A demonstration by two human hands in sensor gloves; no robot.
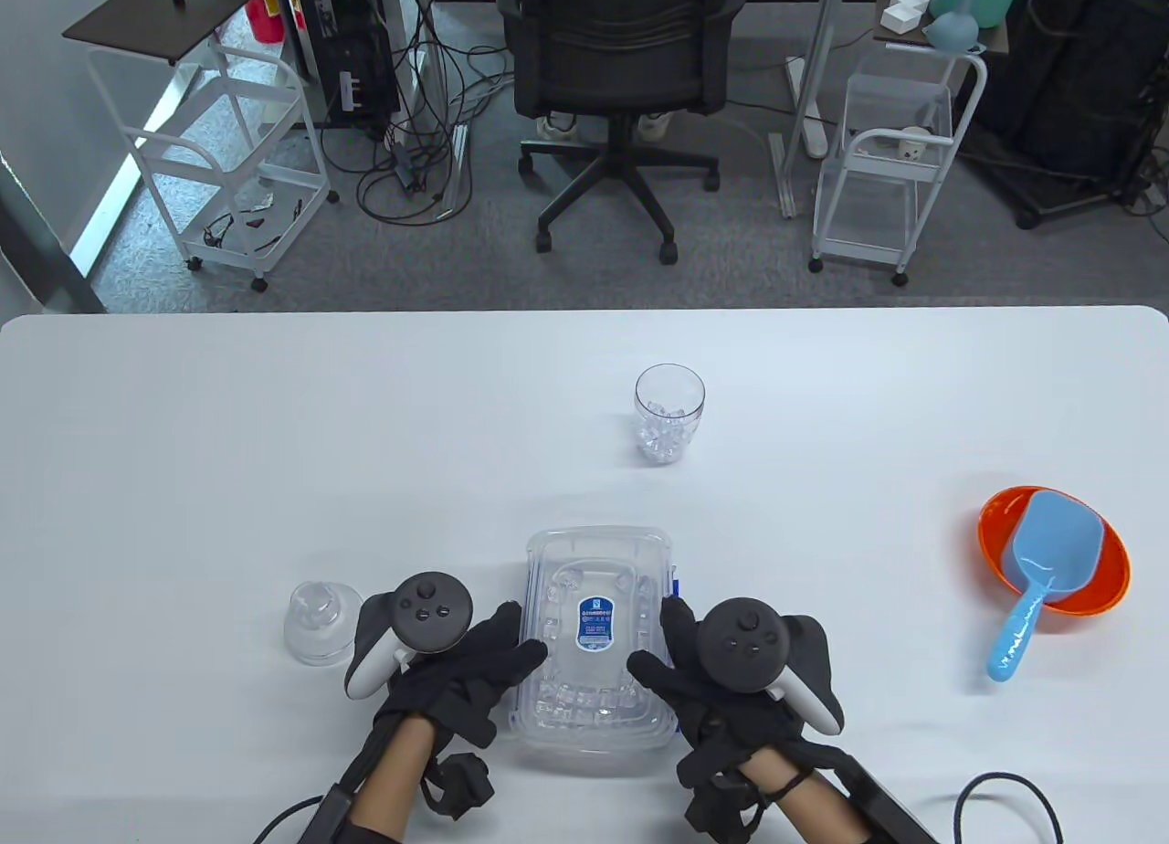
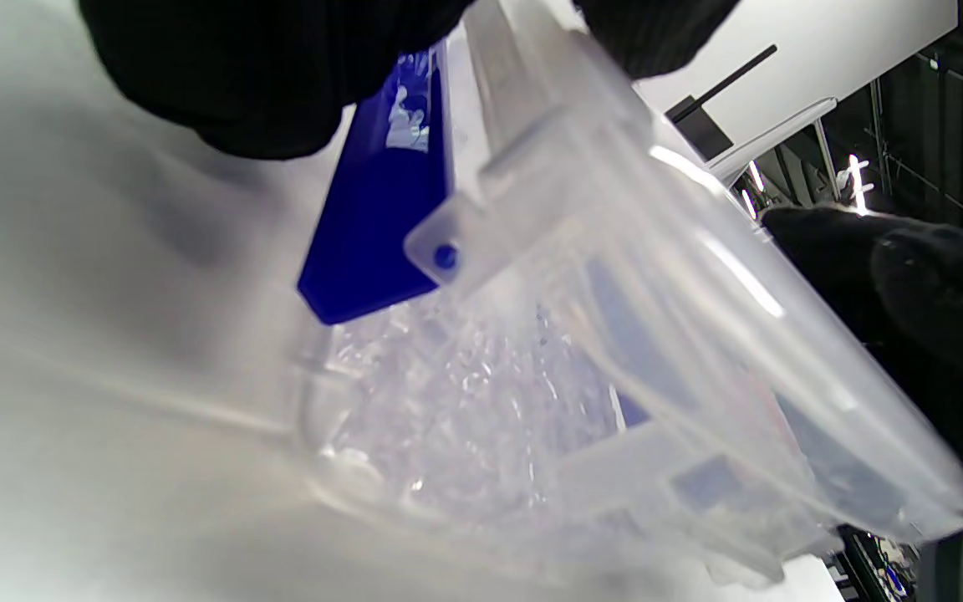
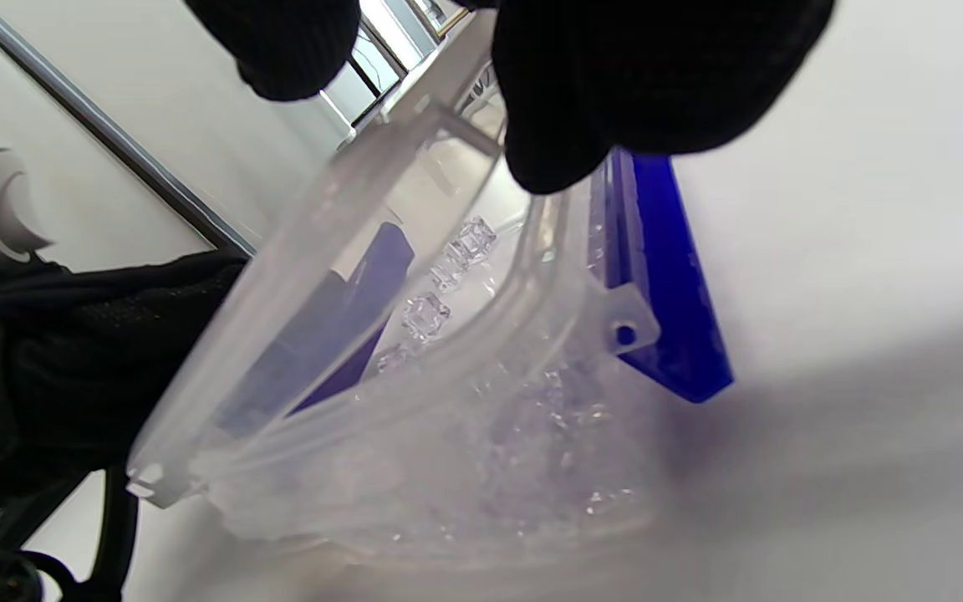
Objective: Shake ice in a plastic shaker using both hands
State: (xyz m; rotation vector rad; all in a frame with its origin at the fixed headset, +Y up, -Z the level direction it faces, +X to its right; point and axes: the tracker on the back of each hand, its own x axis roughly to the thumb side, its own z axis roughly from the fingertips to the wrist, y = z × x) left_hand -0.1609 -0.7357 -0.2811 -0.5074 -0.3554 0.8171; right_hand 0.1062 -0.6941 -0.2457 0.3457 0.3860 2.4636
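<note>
A clear plastic ice box (image 1: 598, 643) with a lid and blue side latches sits near the table's front edge, with ice cubes (image 3: 427, 313) inside. My left hand (image 1: 516, 638) grips its left side, thumb on the lid. My right hand (image 1: 662, 638) grips its right side next to a blue latch (image 3: 665, 284). In the left wrist view my fingers (image 2: 264, 75) lie over the other blue latch (image 2: 381, 217). A clear shaker cup (image 1: 669, 415) with ice stands farther back at the centre. Its clear domed lid (image 1: 320, 623) lies left of my left hand.
An orange bowl (image 1: 1096, 552) holding a blue scoop (image 1: 1037, 574) sits at the right of the white table (image 1: 274, 442). Beyond the far edge stand an office chair (image 1: 621, 77) and two white carts (image 1: 890, 168).
</note>
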